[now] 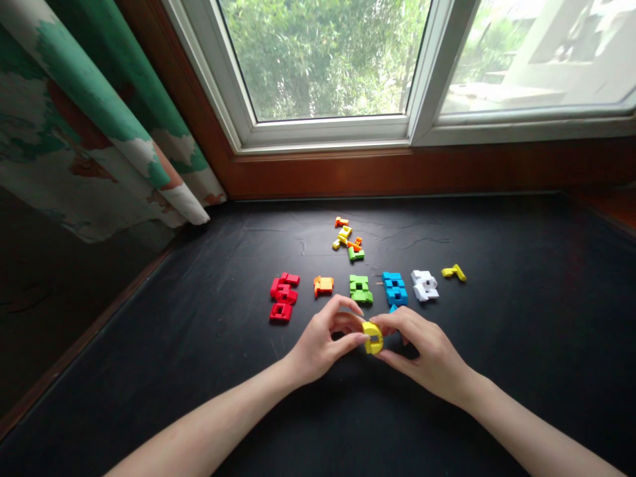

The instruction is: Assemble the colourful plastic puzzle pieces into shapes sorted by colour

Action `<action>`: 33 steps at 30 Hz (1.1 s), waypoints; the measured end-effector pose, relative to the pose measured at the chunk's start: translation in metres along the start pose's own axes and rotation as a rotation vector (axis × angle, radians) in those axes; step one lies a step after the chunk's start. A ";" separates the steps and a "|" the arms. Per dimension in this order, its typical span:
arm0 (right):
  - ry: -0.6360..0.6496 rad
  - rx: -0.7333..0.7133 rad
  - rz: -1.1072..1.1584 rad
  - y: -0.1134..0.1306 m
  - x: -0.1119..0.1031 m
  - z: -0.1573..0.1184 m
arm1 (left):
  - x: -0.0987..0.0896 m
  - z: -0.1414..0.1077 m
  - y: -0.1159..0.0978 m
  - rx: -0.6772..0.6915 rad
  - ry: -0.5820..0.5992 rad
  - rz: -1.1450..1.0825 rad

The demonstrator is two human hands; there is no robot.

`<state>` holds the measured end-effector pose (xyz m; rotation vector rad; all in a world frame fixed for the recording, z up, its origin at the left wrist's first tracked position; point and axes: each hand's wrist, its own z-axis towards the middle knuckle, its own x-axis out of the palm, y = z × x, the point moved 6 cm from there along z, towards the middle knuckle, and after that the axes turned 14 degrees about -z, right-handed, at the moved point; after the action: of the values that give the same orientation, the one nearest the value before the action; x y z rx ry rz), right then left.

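Observation:
Between my two hands, above the black surface, is a yellow plastic block [373, 338] with a square hole in it. My right hand [422, 338] pinches it from the right with thumb and fingers. On its other side, the thumb and fingertips of my left hand [328, 341] close on the block's left edge. Beyond the hands lie red blocks [283, 296], an orange block [324, 285], a green block [360, 289], blue blocks [395, 289] and a white block [424, 285]. A small blue piece [393, 309] is partly hidden behind my right hand.
Farther back is a loose cluster of yellow pieces [344, 233], orange pieces [341, 222] and a small green piece [356, 254]. To the right lies a thin yellow piece [454, 272]. A curtain [114, 132] hangs at left, and a window frame [322, 136] stands behind the black surface [199, 298].

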<state>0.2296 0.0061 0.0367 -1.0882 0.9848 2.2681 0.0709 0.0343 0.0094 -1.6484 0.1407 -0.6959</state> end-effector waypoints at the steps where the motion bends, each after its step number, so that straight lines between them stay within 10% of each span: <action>1: -0.004 0.002 0.000 0.000 0.000 0.000 | 0.000 0.000 0.000 0.001 -0.001 0.012; 33: -0.076 -0.012 -0.052 0.002 -0.004 0.001 | 0.005 -0.001 -0.006 0.023 0.013 0.081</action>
<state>0.2309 0.0052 0.0411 -1.0129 0.9037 2.2583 0.0723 0.0329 0.0171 -1.6075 0.2065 -0.6446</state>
